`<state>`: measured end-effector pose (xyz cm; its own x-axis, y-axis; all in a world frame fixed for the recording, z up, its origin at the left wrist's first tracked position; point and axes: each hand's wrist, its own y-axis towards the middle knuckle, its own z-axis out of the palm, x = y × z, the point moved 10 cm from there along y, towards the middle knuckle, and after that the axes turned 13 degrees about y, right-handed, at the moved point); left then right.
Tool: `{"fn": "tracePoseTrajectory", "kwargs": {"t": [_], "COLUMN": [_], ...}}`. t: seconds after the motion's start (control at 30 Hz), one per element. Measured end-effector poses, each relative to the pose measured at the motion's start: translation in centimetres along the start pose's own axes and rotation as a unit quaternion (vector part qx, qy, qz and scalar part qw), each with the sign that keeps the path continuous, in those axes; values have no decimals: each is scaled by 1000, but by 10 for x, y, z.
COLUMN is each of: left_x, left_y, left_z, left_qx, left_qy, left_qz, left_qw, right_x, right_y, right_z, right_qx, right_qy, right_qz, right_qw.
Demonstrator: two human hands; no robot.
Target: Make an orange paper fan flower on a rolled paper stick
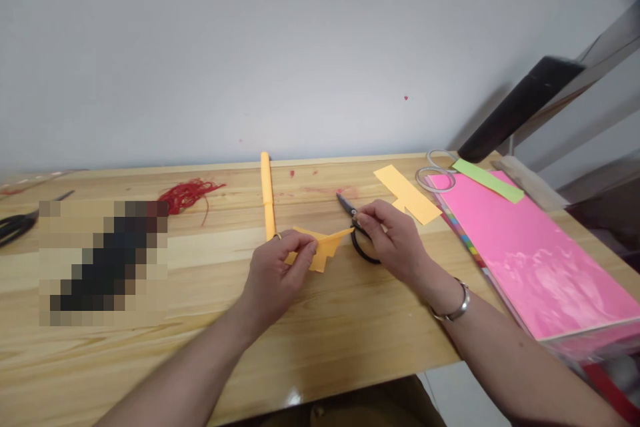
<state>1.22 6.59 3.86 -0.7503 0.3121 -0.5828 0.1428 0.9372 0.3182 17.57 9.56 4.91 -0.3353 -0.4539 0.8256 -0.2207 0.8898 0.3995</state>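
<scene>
A small folded piece of orange paper (324, 248) is pinched between the thumb and fingers of my left hand (280, 270); a ring shows on that hand. My right hand (393, 237), with a silver bracelet at the wrist, is closed in a pinch at the paper's pointed right end. Black-handled scissors (364, 247) lie right under my right fingertips, partly covered by them. Behind my left hand is an orange marker (267, 180), pointing toward the wall. A cut piece of lighter orange paper (407, 193) rests beyond my right hand.
A tangle of red thread (187, 197) lies back left, beside a blurred-out dark object (103, 263). Another pair of scissors (20, 227) is at far left. On the right are pink sheets (530, 253), a green strip (490, 180), clear rings (436, 177) and a black cylinder (520, 107).
</scene>
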Motion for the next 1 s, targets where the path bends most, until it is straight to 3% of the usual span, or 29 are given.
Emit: {"fn": "tracePoseTrajectory", "kwargs": {"t": [0.07,0.2,0.37,0.47,0.53,0.6,0.63,0.73,0.8,0.87,1.0], "left_x": [-1,-8,-15,-5,15,37,43,38,31,26,28], "left_y": [0,-2,-4,-3,-3,-8,-12,-26,-32,-32,-30], "left_z": [3,9,8,1,2,18,30,65,76,78,76], "left_qx": [7,24,19,-15,-16,30,66,205,258,266,246], "left_qy": [-5,-12,-20,-47,-102,-206,-270,-413,-466,-497,-506], "left_qz": [7,40,69,18,-82,-204,-257,-341,-364,-366,-363], "left_qw": [1000,999,997,999,991,957,926,819,764,740,743], "right_x": [6,19,20,20,23,28,30,38,42,45,44], "right_y": [-1,-7,-11,-8,-7,-7,-8,-13,-16,-18,-20], "right_z": [2,21,37,30,22,16,14,13,15,18,24], "right_qx": [9,84,133,100,65,36,27,22,33,45,71], "right_qy": [24,56,41,37,36,29,22,-6,-19,-27,-34], "right_qz": [-30,-89,-108,-109,-121,-144,-157,-201,-227,-245,-249], "right_qw": [999,991,984,988,990,989,987,979,973,968,965]}}
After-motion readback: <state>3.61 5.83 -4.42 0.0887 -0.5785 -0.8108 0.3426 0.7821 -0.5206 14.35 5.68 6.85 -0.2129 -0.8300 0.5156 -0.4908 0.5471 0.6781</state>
